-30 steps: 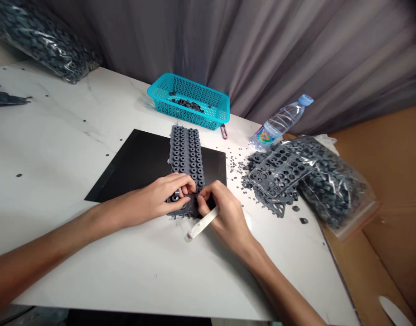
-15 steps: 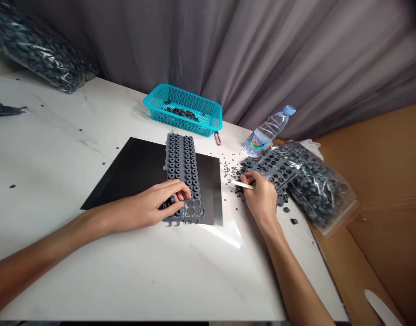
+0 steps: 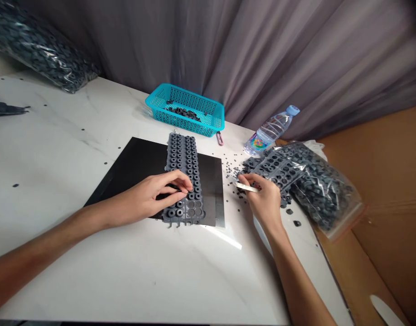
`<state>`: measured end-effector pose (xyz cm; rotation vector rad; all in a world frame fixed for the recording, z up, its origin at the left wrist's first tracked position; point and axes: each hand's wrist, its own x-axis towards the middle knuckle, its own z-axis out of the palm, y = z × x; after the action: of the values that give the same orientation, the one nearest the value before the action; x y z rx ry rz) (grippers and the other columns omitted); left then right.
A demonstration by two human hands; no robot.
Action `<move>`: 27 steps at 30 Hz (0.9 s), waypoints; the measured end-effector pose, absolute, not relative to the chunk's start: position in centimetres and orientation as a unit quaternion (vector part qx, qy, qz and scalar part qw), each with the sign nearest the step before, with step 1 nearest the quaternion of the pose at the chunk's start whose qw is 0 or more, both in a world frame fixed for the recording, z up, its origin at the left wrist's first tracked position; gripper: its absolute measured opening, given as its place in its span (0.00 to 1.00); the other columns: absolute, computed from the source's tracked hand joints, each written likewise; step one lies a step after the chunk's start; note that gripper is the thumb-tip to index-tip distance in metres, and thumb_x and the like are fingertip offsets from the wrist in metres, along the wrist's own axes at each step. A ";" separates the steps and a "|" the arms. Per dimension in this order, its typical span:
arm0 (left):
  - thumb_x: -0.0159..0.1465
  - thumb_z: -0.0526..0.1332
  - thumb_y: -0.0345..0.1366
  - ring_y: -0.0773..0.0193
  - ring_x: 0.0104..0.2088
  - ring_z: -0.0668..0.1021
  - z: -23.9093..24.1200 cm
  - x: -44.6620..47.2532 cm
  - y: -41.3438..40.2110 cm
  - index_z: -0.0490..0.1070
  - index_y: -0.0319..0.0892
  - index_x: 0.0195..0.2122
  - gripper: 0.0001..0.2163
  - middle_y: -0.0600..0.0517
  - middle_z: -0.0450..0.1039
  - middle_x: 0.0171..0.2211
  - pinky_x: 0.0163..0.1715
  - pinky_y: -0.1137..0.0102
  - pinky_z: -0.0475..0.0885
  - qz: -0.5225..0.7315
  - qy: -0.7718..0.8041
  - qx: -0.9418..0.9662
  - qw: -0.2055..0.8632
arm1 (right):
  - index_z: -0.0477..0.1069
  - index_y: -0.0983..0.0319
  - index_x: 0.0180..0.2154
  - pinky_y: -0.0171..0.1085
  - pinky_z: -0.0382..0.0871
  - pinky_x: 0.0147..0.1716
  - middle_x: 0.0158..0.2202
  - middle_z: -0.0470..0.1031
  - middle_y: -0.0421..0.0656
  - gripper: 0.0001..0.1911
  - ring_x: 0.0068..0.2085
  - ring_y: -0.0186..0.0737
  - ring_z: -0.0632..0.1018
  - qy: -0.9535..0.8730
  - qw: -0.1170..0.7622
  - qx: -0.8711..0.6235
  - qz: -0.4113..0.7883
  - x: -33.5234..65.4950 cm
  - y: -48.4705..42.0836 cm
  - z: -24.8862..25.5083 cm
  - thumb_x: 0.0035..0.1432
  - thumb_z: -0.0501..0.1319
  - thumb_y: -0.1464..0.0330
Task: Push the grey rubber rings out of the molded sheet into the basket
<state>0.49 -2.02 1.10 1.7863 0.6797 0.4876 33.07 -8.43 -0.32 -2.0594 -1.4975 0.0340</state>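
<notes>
A dark grey moulded rubber sheet (image 3: 181,156) with rows of round, ring-like parts lies over a flat black board (image 3: 126,174). Near its lower half, my left hand (image 3: 165,192) reaches over from the left, thumb and fingertips drawn together in a pinch right at the rings. What sits between those fingertips is hidden. At the sheet's lower right corner several round spots have no raised ring. My right hand (image 3: 264,197) grips a slim white pen-like tool (image 3: 246,186), its tip pointing left above small scattered black discs (image 3: 232,167).
A turquoise basket (image 3: 184,124) with black pieces stands at the back, a small pink tool (image 3: 219,138) beside it. To the right are a water bottle (image 3: 272,131), more moulded sheets (image 3: 278,167) and a clear bag (image 3: 326,190) of dark parts. Another full bag (image 3: 41,54) lies back left.
My left hand has shifted slightly up the sheet, uncovering rings near its lower end. My right hand still holds the white tool, now turned a little. The whole view has drifted slightly.
</notes>
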 end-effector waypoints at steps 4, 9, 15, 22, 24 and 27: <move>0.72 0.65 0.47 0.56 0.55 0.80 0.7 0.6 -1.8 0.76 0.48 0.52 0.13 0.50 0.78 0.53 0.59 0.61 0.78 0.239 0.310 0.720 0.573 | 0.85 0.55 0.37 0.38 0.54 0.30 0.30 0.83 0.42 0.18 0.29 0.42 0.76 -0.537 0.255 -0.804 -0.015 33.9 -8.1 -0.6 0.67 0.64 0.51; 0.70 0.67 0.49 0.56 0.51 0.83 0.8 0.9 -1.8 0.79 0.46 0.46 0.13 0.50 0.81 0.48 0.53 0.64 0.80 0.248 0.336 0.710 0.567 | 0.84 0.55 0.37 0.38 0.53 0.30 0.32 0.84 0.43 0.17 0.32 0.44 0.77 -0.527 0.221 -0.821 -0.013 34.8 -7.7 -0.9 0.67 0.64 0.52; 0.69 0.68 0.47 0.61 0.40 0.84 0.5 1.1 -2.1 0.81 0.45 0.40 0.11 0.53 0.81 0.35 0.45 0.68 0.79 0.239 0.349 0.706 0.568 | 0.82 0.55 0.34 0.38 0.53 0.29 0.30 0.82 0.43 0.18 0.32 0.45 0.77 -0.515 0.220 -0.828 0.008 35.1 -7.7 -0.9 0.65 0.65 0.50; 0.69 0.68 0.50 0.59 0.47 0.85 0.3 1.2 -2.2 0.83 0.47 0.45 0.13 0.52 0.83 0.46 0.51 0.67 0.80 0.238 0.361 0.705 0.562 | 0.76 0.58 0.37 0.37 0.57 0.30 0.31 0.81 0.41 0.14 0.31 0.43 0.77 -0.514 0.306 -0.801 0.011 35.5 -7.6 -1.2 0.60 0.69 0.54; 0.68 0.68 0.50 0.57 0.48 0.85 0.4 1.2 -2.2 0.82 0.47 0.46 0.14 0.51 0.82 0.50 0.52 0.66 0.80 0.233 0.356 0.711 0.560 | 0.76 0.58 0.37 0.37 0.57 0.30 0.30 0.80 0.41 0.16 0.30 0.42 0.77 -0.524 0.313 -0.792 0.015 35.3 -7.6 -1.1 0.62 0.67 0.51; 0.70 0.66 0.48 0.56 0.49 0.84 0.5 1.0 -2.2 0.82 0.47 0.48 0.13 0.49 0.80 0.52 0.53 0.64 0.81 0.231 0.339 0.734 0.542 | 0.77 0.58 0.38 0.36 0.57 0.30 0.31 0.81 0.41 0.16 0.30 0.40 0.76 -0.537 0.307 -0.786 0.004 34.6 -7.7 -0.7 0.67 0.63 0.52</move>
<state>1.00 -2.22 0.46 1.7424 0.8045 0.5492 34.60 -7.67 -0.74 -2.0781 -1.4199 0.0115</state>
